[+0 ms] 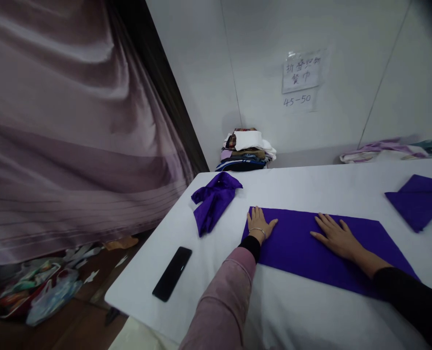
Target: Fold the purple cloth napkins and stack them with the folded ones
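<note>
A purple cloth napkin (pixel 296 248) lies flat in a long rectangle on the white-covered table (pixel 216 272). My left hand (pixel 260 224) rests on its left end, fingers stretched out and thumb apart, a thin bracelet at the wrist. Flat on the middle of the same cloth is my right hand (pixel 336 236), its fingers spread. Neither hand grips anything. A crumpled purple cloth (pixel 216 201) sits to the left of my left hand. Over at the right edge, a folded purple cloth (pixel 420 199) comes to a point.
A black phone (pixel 172 273) lies near the table's left edge. Folded fabrics (pixel 247 150) are stacked by the wall, and more cloth (pixel 387 149) lies along it. A pink curtain (pixel 73 121) hangs at left, above plastic bags (pixel 53 296) on the floor. A handwritten sign (pixel 301 73) is on the wall.
</note>
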`<control>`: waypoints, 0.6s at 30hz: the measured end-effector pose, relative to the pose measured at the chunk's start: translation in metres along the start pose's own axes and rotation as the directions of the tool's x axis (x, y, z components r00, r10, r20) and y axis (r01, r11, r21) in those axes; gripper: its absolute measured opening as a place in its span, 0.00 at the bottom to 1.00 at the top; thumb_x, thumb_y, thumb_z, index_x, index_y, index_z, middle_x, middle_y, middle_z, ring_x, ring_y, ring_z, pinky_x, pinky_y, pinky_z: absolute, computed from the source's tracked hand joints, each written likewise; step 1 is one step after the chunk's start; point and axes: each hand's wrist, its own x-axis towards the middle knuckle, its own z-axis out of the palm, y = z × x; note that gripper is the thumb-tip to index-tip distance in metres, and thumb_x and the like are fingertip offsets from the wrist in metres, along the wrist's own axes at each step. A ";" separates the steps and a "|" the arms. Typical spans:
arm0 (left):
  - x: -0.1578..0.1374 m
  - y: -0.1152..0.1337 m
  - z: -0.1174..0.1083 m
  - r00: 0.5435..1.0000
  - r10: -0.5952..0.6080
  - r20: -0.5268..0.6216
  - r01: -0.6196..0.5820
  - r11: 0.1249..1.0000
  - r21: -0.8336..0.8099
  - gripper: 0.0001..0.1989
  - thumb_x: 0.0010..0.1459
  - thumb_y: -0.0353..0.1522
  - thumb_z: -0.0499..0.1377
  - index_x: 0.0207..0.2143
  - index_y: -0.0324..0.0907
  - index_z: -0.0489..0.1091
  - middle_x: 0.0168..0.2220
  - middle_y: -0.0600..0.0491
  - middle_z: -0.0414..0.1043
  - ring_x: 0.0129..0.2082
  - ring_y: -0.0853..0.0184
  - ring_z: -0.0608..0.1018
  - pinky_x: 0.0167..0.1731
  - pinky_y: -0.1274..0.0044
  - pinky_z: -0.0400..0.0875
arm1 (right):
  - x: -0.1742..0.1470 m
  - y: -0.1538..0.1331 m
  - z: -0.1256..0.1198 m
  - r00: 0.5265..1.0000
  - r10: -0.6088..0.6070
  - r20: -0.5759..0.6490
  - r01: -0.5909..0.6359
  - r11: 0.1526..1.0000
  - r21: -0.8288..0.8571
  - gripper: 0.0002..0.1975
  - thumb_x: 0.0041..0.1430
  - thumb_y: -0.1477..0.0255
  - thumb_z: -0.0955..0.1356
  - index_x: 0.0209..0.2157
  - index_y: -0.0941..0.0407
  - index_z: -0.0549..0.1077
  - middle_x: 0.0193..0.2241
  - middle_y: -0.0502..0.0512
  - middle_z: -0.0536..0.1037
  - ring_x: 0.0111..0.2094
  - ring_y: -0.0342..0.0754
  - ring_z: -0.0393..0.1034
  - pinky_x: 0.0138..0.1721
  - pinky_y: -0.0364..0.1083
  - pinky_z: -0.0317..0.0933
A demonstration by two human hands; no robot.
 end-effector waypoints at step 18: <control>-0.008 -0.005 0.000 0.991 -0.125 -0.049 0.125 0.992 -0.007 0.46 0.55 0.56 0.33 0.62 0.29 0.46 0.65 0.40 0.40 0.65 0.55 0.43 0.61 0.62 0.39 | 0.012 -0.074 -0.007 0.996 -0.087 0.012 0.086 0.995 0.052 0.40 0.58 0.47 0.49 0.61 0.60 0.56 0.62 0.63 0.52 0.63 0.56 0.41 0.60 0.61 0.37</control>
